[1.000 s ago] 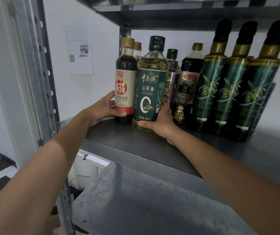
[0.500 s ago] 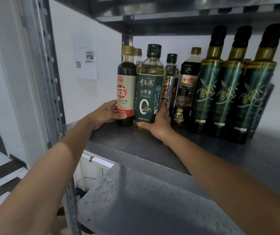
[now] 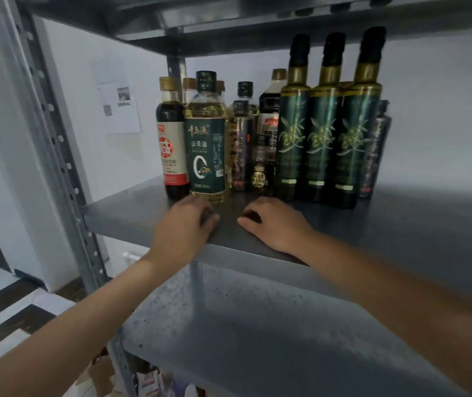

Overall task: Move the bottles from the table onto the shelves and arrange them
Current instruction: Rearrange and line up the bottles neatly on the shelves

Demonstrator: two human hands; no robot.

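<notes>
My left grip [image 3: 184, 224] and right grip [image 3: 274, 224], loosely curled and empty, sit just nearer than one green-labelled yellow oil bottle [image 3: 207, 147]; three tall dark-green glass bottles [image 3: 322, 138] to its right.

A single wide-angle camera sits on the person's head and looks forward and slightly down into a metal rack. It is above the shelf [image 3: 400, 224] carrying the bottles [image 3: 294, 138] and below the upper shelf [image 3: 257, 30], whose underside shows. The view is close: both forearms run from the bottom corners to the left hand [image 3: 183, 227] and right hand [image 3: 274, 224] at the shelf's front edge. A lower shelf [image 3: 257, 325] fills the bottom, and a post [image 3: 57, 156] leans along the left.
</notes>
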